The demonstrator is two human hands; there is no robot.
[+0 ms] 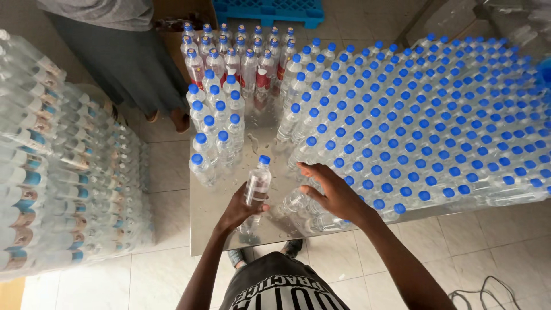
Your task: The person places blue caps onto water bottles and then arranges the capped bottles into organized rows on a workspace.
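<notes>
At the lower centre of the frame, the left hand (pixel 240 208) wraps its fingers around the lower body of a clear bottle (pixel 256 185) with a blue cap, its long axis nearly upright, cap tipped toward the upper right. Just to the right, the right hand (pixel 333 192) hovers spread and empty over the near edge of the massed blue-capped bottles (pixel 436 115) on the steel table (pixel 261 135), nearer to them than the left hand.

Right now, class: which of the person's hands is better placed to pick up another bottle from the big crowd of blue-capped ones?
Probably the right hand: it hovers open over the blue-capped bottles, while the left hand already grips a bottle.
</notes>
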